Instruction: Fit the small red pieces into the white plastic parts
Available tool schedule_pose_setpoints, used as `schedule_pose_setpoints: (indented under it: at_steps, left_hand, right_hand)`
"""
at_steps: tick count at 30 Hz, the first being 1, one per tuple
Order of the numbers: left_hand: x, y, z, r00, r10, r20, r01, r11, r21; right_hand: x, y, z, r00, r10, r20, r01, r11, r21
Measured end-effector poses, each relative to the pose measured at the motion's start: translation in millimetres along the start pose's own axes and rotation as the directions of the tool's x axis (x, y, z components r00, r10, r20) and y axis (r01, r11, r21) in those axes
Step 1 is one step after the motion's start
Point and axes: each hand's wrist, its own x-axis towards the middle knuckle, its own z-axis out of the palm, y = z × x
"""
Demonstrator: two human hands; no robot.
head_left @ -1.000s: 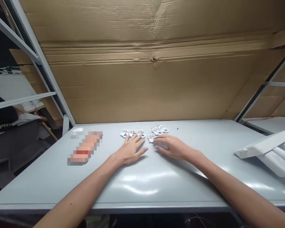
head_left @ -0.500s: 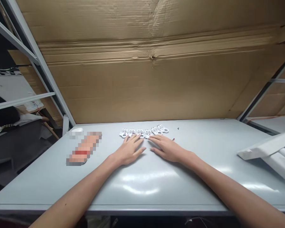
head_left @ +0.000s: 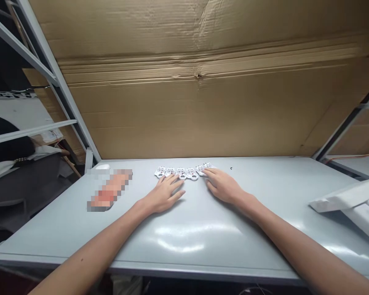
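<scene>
Several small white plastic parts (head_left: pixel 181 172), each with a ring-shaped end and small holes, lie in a row across the grey table. My left hand (head_left: pixel 162 194) rests flat with its fingers spread, the tips touching or just in front of the parts at the left of the row. At the right end, my right hand (head_left: pixel 222 185) reaches over the last white parts (head_left: pixel 200 169) with outstretched fingers and partly covers them. Neither hand has anything lifted in it.
A blurred-out, reddish flat object (head_left: pixel 110 190) lies at the left beside a white rounded item (head_left: pixel 102 167). White foam-like bars (head_left: pixel 350 196) stand at the right. Cardboard (head_left: pixel 203 114) walls the back; a metal frame (head_left: pixel 60 82) rises at the left. A tiny black bit (head_left: pixel 231 168) lies behind my right hand.
My right hand has moved right and slightly away from me, onto the right end of the row. My left hand stays nearly in place. The view has shifted slightly.
</scene>
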Motion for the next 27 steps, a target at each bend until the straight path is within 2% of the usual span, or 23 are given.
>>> schedule_pose_setpoints:
  at_steps: [6, 11, 14, 18, 21, 24, 27]
  left_hand:
    - [-2, 2, -2.4, 1.0, -0.002, -0.013, 0.002, 1.0, -0.001]
    - [-3, 4, -5.6, 1.0, 0.001, -0.027, -0.001, 1.0, -0.01]
    - [-3, 3, -6.4, 0.999, -0.002, -0.037, 0.002, 1.0, -0.021]
    - [-3, 2, -6.0, 0.998, -0.001, -0.067, -0.001, 0.999, -0.037]
    - [-4, 1, -5.8, 0.998, -0.011, -0.064, 0.009, 0.999, -0.033]
    - [-5, 0, -5.9, 0.997, -0.009, -0.083, 0.006, 0.999, -0.036]
    - [-6, 1, -5.9, 0.994, 0.009, -0.107, -0.013, 0.999, -0.039]
  right_hand:
    - [0, 0, -10, 0.998, 0.002, 0.069, -0.001, 1.0, -0.021]
    - [0, -5, -16, 0.997, 0.083, 0.001, -0.082, 0.996, -0.023]
    - [0, 0, -10, 0.996, 0.069, -0.049, -0.07, 0.997, -0.021]
    - [1, 7, 1, 1.0, 0.008, -0.025, -0.008, 1.0, 0.007]
    - [2, 7, 4, 1.0, 0.017, -0.004, -0.017, 0.999, 0.029]
    - [2, 5, 0, 0.999, 0.032, -0.014, -0.031, 0.998, 0.056]
    - [1, 2, -9, 0.995, 0.065, -0.078, -0.057, 0.993, 0.1]
